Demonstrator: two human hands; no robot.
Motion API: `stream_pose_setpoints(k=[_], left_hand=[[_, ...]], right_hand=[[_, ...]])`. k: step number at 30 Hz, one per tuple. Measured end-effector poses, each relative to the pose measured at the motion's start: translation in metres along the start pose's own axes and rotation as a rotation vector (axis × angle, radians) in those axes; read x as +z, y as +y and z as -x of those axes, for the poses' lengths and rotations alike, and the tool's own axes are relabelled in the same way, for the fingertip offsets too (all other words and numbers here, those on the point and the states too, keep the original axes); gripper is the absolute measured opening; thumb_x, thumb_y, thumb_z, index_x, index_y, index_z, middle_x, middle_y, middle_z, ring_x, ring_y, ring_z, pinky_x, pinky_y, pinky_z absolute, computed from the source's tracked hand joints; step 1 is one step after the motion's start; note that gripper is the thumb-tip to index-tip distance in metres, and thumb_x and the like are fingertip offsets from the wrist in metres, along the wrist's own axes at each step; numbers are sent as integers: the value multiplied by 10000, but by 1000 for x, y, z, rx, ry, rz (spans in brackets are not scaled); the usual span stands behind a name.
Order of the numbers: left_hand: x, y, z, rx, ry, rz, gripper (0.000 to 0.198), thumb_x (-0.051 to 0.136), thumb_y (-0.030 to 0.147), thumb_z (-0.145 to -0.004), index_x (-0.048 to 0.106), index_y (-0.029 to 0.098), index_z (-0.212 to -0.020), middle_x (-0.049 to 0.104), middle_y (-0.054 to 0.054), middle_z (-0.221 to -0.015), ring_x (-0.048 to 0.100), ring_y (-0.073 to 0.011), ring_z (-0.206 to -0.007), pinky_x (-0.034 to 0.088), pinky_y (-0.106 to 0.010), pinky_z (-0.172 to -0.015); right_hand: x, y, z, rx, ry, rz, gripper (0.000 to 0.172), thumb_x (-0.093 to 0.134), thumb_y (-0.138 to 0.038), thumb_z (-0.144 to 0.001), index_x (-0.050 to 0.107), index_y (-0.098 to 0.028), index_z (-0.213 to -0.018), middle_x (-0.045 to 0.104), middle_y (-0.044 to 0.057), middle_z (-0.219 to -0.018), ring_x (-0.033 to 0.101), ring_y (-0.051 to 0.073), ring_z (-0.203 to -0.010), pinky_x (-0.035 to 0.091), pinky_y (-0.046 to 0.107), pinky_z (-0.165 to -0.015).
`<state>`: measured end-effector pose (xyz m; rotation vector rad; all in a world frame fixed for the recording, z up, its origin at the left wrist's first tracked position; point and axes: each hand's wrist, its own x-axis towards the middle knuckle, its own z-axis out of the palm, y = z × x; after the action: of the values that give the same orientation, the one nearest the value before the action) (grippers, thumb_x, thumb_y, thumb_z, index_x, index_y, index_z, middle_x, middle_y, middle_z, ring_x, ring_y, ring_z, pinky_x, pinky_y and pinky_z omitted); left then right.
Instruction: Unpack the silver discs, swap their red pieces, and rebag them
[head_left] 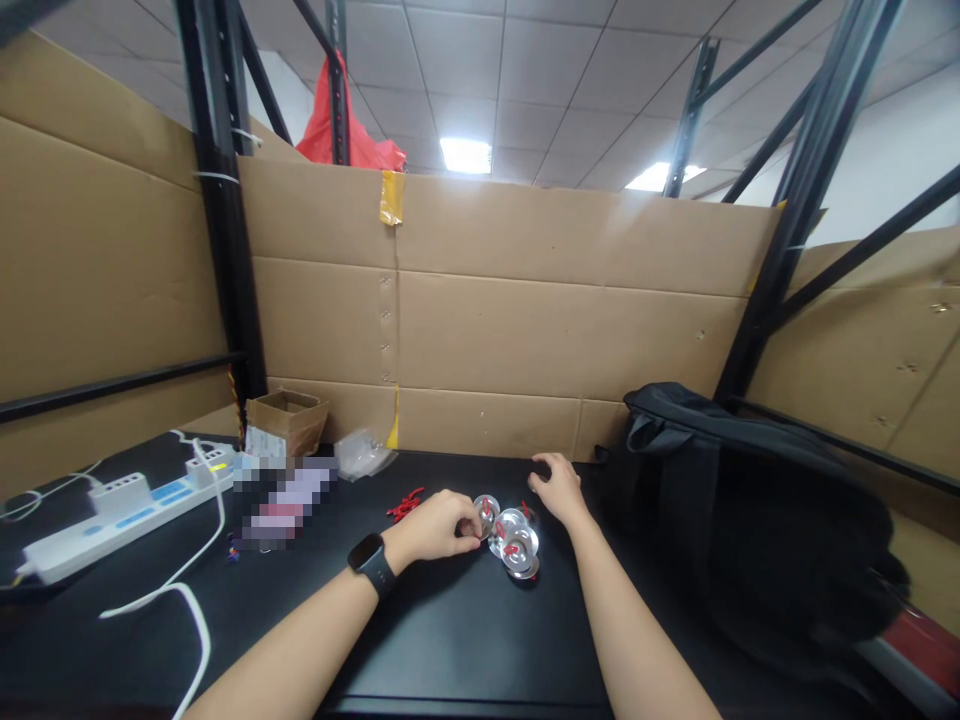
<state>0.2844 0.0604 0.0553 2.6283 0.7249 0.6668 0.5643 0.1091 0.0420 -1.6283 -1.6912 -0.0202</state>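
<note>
My left hand [442, 522], with a dark watch on its wrist, is closed with its fingertips at the edge of a shiny round metal disc [487, 512] that has a red piece at its centre. Close by on the right lie several more silver discs [516, 541], overlapping one another, with red pieces on them. My right hand [557, 487] hovers just beyond them on the right, fingers curved and apart, nothing seen in it. Left of my left hand rests a small heap of red pieces [406, 506].
A black bag [750, 510] bulks on the right. At left are a white power strip [135, 515] with cables, a small open cardboard box [287, 422], a clear plastic bag [362, 454] and a blurred-out item [285, 505]. Cardboard walls [510, 330] enclose the black table [450, 640].
</note>
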Motion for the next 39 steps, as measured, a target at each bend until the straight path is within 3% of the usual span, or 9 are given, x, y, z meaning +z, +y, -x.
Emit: stream_pose_setpoints(k=[5,11,17,20,24,29,34,39], left_hand=[[-3,-3,4,16,-24,-48,152,646,160,-750,731,206,-868,687,-24,-842,617,-139,-724,449,-219,-683],[1,-5,2,-85,-10,-121,53,670,190,-782,706,228,-789,692,-24,-812,634,-161,-710,426,-236,-648],[-7,0,2,-114,70,-62,106,591,180,-860,654,212,-782,709,-20,-827,655,-168,-775,441,-246,-726],[-14,0,1,-165,225,77,118,538,233,-916,644,204,-876,716,-17,-829,656,-160,-780,456,-250,-745],[-15,-1,-2,-221,392,260,151,551,310,-916,631,187,-882,717,-38,-855,657,-165,-776,482,-267,-734],[-11,-1,-5,-227,422,489,169,636,334,-860,602,171,-832,720,-58,-872,679,-181,-801,516,-295,-756],[-11,0,-6,-192,392,710,168,717,253,-764,585,152,-789,713,-55,-852,686,-180,-809,530,-304,-773],[-17,-3,-5,-235,440,544,93,676,183,-716,590,152,-724,685,-23,-745,634,-140,-689,501,-257,-672]], right_hand=[[3,-7,1,-52,44,-91,250,608,-210,-785,675,-244,-1024,666,47,-1128,599,242,-1092,439,383,-926],[2,-12,1,-32,23,-109,227,597,-199,-784,682,-239,-991,668,52,-1120,604,253,-1089,439,395,-941],[-7,-43,8,-184,25,-267,201,587,-192,-788,700,-225,-952,679,62,-1048,626,234,-1008,479,367,-889],[-8,-69,20,-299,-130,-468,236,618,-210,-801,703,-234,-1019,690,53,-1060,650,200,-932,509,314,-773],[-1,-99,37,-358,-363,-688,534,770,-258,-722,627,-248,-1236,679,63,-1179,671,197,-930,547,309,-764],[1,-108,39,-351,-384,-728,447,803,-274,-707,681,-228,-1135,727,47,-1026,681,201,-876,555,330,-794],[-4,-100,35,-293,-513,-892,539,877,-317,-624,683,-212,-1115,709,62,-1079,688,219,-930,558,365,-858],[-1,-98,35,-196,-519,-959,572,893,-360,-588,668,-201,-1089,682,64,-1077,693,186,-824,579,324,-756]])
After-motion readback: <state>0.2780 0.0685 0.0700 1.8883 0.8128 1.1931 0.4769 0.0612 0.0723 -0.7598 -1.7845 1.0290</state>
